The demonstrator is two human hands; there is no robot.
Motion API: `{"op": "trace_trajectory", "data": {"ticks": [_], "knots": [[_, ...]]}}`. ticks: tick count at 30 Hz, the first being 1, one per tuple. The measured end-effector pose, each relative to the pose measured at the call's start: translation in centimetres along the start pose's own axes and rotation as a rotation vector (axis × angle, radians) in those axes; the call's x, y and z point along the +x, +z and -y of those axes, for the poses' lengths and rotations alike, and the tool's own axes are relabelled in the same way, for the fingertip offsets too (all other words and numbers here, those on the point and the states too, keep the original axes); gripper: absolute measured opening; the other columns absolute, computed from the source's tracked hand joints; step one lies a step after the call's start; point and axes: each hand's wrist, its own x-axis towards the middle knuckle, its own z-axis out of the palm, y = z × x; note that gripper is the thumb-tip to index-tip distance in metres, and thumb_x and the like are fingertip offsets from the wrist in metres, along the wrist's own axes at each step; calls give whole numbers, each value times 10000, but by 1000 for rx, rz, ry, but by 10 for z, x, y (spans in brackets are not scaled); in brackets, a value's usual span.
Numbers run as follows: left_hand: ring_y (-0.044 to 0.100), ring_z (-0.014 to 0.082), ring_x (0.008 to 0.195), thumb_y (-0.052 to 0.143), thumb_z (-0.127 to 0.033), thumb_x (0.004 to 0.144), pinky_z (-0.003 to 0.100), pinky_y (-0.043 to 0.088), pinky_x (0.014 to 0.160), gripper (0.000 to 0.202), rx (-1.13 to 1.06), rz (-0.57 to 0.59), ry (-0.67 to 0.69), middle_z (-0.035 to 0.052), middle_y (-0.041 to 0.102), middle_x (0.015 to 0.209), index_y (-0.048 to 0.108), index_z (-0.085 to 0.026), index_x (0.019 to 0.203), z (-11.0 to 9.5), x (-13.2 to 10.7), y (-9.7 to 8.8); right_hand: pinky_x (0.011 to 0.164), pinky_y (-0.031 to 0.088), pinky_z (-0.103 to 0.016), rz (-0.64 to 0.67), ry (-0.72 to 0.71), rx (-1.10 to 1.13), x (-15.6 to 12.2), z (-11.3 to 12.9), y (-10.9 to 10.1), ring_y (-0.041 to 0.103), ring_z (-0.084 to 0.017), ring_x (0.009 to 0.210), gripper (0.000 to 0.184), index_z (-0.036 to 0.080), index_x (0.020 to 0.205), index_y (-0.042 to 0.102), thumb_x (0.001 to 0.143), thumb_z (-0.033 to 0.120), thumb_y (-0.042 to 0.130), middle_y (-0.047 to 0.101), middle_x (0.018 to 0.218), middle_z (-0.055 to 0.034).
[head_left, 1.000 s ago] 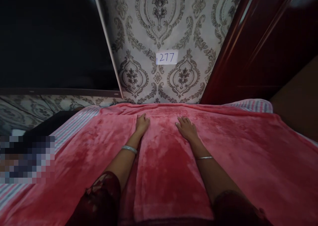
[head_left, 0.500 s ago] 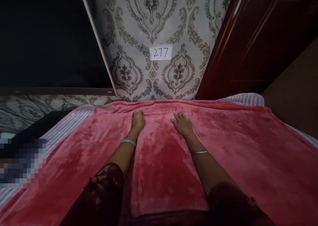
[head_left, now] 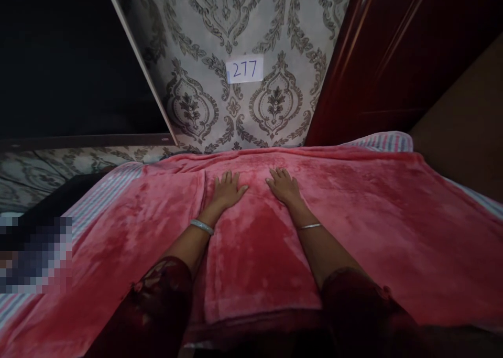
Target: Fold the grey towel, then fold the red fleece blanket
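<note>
A plush red blanket (head_left: 373, 211) lies spread over a bed with a striped sheet (head_left: 106, 190). A folded panel of the same blanket (head_left: 251, 258) runs down the middle towards me. My left hand (head_left: 227, 189) rests flat on the far end of that panel, fingers spread and open. Beside it, a hand's width to the right, my right hand (head_left: 283, 186) also lies flat and open on the fabric. Each wrist carries a thin bangle. Neither hand holds anything.
A patterned wall with a paper label reading 277 (head_left: 244, 69) stands behind the bed. A dark screen (head_left: 70, 59) hangs at the left, a dark red wooden wardrobe (head_left: 393, 59) at the right. A blurred patch sits at the left edge.
My left hand has gone from gripping the fold's edge with curled fingers to lying flat and spread on the panel, slightly further right. The right hand has stayed flat. The view has tilted downward.
</note>
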Motion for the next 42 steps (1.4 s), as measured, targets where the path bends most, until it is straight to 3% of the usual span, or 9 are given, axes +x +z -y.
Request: {"op": "trace_trajectory", "data": {"ticks": [7,10,14,19,25,28,31,37,42], "knots": [[156,341,1566,259,-634,996,589,138,1240,794,-11,18,-26,220,222,1671,254,-125,1606,5,0,10,1194,267,-574,-10,-9,4,0,-2,3,191,-270,1546,567,243,1575,359,1055,452,267,260,1682,-78],[123,327,1572,276,-625,995,570,108,1249,798,-43,69,-36,213,189,1681,236,-120,1611,3,1,1,1199,258,-574,2,-6,1,0,0,-1,187,-267,1548,581,232,1585,338,1058,460,254,240,1688,-87],[110,309,1575,287,-586,1003,576,107,1248,757,-101,157,-54,196,173,1687,243,-134,1609,0,-7,-23,1208,237,-578,107,6,16,-7,5,-26,153,-272,1561,593,214,1604,298,1063,453,245,173,1703,-98],[116,351,1569,329,-611,989,571,110,1253,816,-90,40,94,233,210,1669,236,-83,1604,-14,-67,-32,1193,234,-618,41,-52,-36,-56,-5,-46,153,-316,1561,628,224,1611,295,1050,508,283,171,1695,-148],[62,404,1565,479,-710,909,628,131,1236,925,-46,4,325,216,165,1686,253,-156,1614,-19,-152,8,1197,260,-586,5,-190,-168,-146,-20,-14,161,-329,1559,672,250,1614,301,1026,571,350,187,1694,-128],[30,407,1566,510,-697,905,637,109,1234,917,-35,-26,348,214,127,1694,256,-176,1616,-15,-164,24,1196,267,-580,-22,-194,-186,-162,-24,-3,133,-309,1567,657,242,1612,307,1033,552,340,179,1697,-112],[22,414,1564,503,-700,908,643,88,1232,924,-33,-21,342,225,116,1693,244,-171,1619,-15,-163,27,1190,278,-583,-43,-203,-176,-161,-25,-1,153,-301,1563,645,241,1607,320,1037,544,331,192,1694,-112],[42,409,1565,522,-681,908,641,126,1224,915,-49,111,306,217,120,1695,243,-177,1619,-19,-157,6,1185,280,-586,-7,-194,-176,-155,-26,-8,154,-309,1561,645,233,1611,305,1038,529,342,186,1695,-127],[255,309,1540,376,-524,1018,532,207,1244,625,-98,98,410,151,333,1646,416,-195,1548,-19,-196,-10,1157,291,-642,59,-256,-140,-184,-34,-25,198,-360,1542,603,261,1606,323,1047,486,318,238,1681,-127]]}}
